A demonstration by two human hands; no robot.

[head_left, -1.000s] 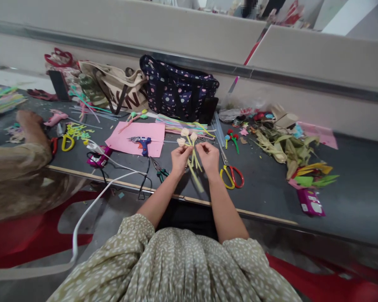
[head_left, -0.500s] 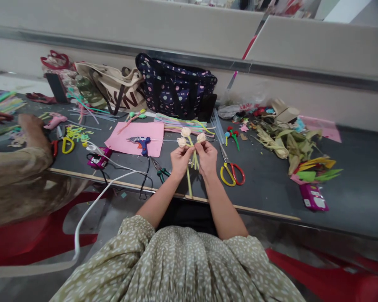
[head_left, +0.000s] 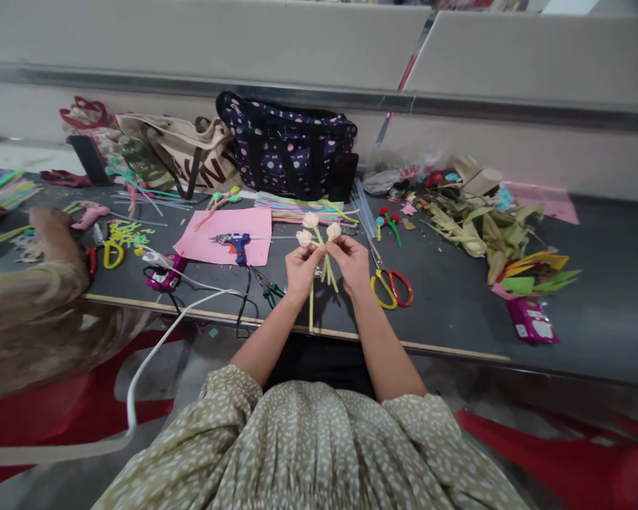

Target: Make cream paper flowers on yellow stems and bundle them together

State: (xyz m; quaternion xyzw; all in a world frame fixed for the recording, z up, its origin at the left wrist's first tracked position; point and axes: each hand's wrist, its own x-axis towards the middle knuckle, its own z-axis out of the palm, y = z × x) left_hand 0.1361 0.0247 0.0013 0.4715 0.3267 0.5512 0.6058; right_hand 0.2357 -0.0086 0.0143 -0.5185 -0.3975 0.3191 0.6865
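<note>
Three cream flowers (head_left: 310, 220) on pale green stems (head_left: 327, 273) stand between my hands over the table's front part. My left hand (head_left: 302, 270) pinches the stems just below the heads. From the right, my right hand (head_left: 351, 263) closes its fingers on the same bunch, close under the rightmost flower. The fingertips of both hands nearly meet. The stem ends fan out below, one longer than the others. Scissors with yellow and red handles (head_left: 392, 288) lie right of my right hand, and green-handled pliers (head_left: 269, 289) lie left of my left hand.
A blue glue gun (head_left: 237, 247) rests on pink paper (head_left: 196, 243), its cable near the edge. Bags (head_left: 292, 145) stand behind. Dried husks (head_left: 473, 237) and a purple packet (head_left: 532, 322) lie right. At left are another person's arm (head_left: 58, 248) and a white cable (head_left: 134, 382).
The flower heads have moved slightly apart, and the stems are spread differently below my hands. Both hands keep their hold. The whole view has shifted slightly.
</note>
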